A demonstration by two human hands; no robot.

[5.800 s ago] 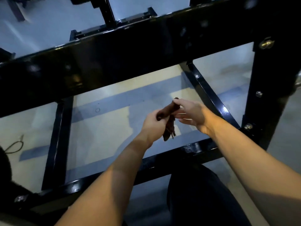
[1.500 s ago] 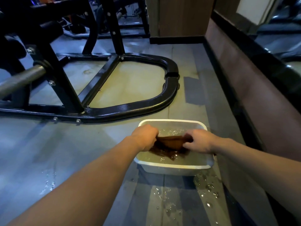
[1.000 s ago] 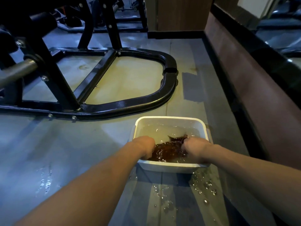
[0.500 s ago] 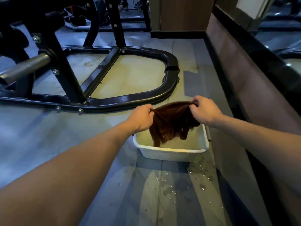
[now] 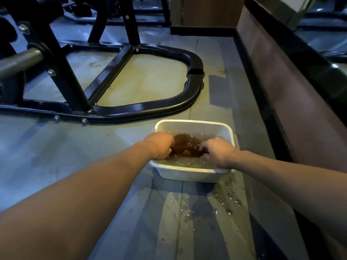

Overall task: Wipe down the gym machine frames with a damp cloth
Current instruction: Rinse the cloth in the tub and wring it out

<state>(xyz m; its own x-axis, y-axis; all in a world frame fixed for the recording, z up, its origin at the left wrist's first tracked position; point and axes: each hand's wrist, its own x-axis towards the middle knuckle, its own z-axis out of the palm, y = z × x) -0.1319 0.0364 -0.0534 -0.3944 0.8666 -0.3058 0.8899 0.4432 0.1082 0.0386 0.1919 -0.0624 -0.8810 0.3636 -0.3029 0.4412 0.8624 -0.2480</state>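
Both hands are down in a white plastic tub (image 5: 193,126) of water that stands on the gym floor (image 5: 47,147), and between them lies the brown cloth (image 5: 185,145), sunk under the churned surface. The left hand (image 5: 159,145) grips the cloth's left end with its fingers curled under, knuckles up; the right hand (image 5: 217,152) pinches or grips the right end, fingers bent down into the water, though how far they wrap round the fabric is hidden by the splash. The cloth's long axis runs left to right, from one hand to the other, so neither hand is nearer; each has an end. This looks like the rinsing step, with the wiping itself yet to come. The relation that matters next is where the frame lies from the tub: the black tubular base (image 5: 150,107) of the machine curves across the floor just beyond the tub's far rim and off to the left, so the left hand has the shorter reach to it. The cloth would probably need lifting and wringing over the tub first, or it will drip. Water drops (image 5: 221,201) already bead the floor on the near side of the tub. A steel bar (image 5: 18,62) juts from the machine at far left. No brand, label or writing can be read anywhere.
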